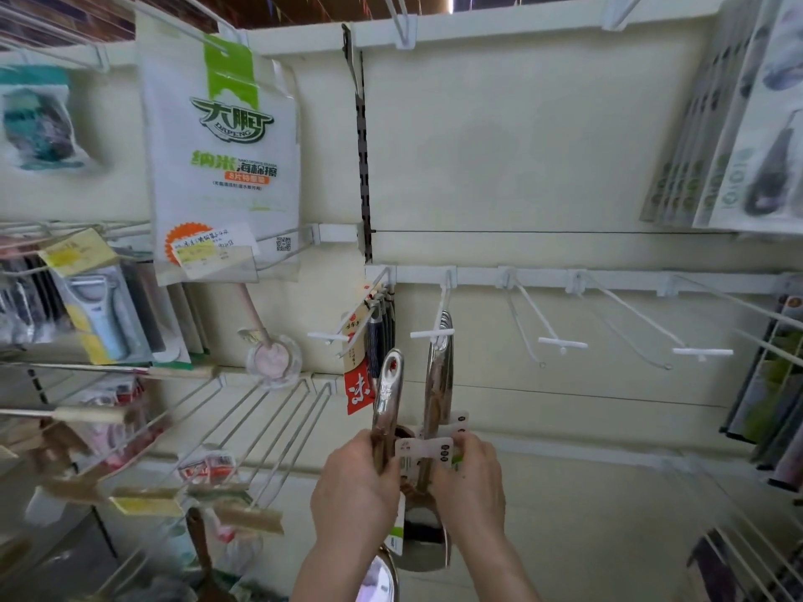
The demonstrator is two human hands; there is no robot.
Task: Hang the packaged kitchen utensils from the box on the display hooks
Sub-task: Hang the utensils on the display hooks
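left hand grips a steel utensil upright; right hand pinches card tags on hung utensils below a hook.

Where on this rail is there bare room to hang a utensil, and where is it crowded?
Bare: the nearer empty hook and the farther empty hook, between the hung steel utensils and the right-edge packages. Crowded: the peeler packs on the left.
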